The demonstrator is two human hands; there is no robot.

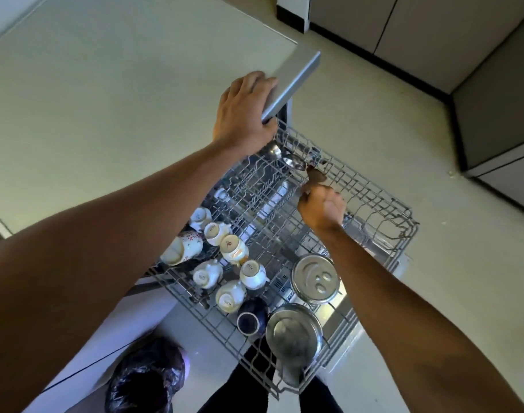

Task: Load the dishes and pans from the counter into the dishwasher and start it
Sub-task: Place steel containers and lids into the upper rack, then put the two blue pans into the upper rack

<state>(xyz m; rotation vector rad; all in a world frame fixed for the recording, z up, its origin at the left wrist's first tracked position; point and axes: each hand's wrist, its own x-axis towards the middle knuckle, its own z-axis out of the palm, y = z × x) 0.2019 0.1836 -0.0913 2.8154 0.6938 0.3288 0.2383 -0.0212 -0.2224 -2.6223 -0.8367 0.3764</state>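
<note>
The grey wire dishwasher rack (405,231) is pulled out below me. Several white cups (229,245) and a dark blue cup (250,320) lie along its left side. Two steel bowls (314,278) (293,333) sit upside down at its near right. My left hand (244,111) grips the silver metal edge strip (296,79) of the counter above the rack. My right hand (321,208) is closed in a fist over the rack's far side, holding a brown utensil (315,175). Just beyond it lie a steel spoon (295,161) and a ladle (274,150).
The pale counter top (105,84) fills the upper left. A black bin bag (147,380) sits on the floor at the lower left, by my legs. Grey cabinets (433,31) line the far wall and the right side, with pale floor between.
</note>
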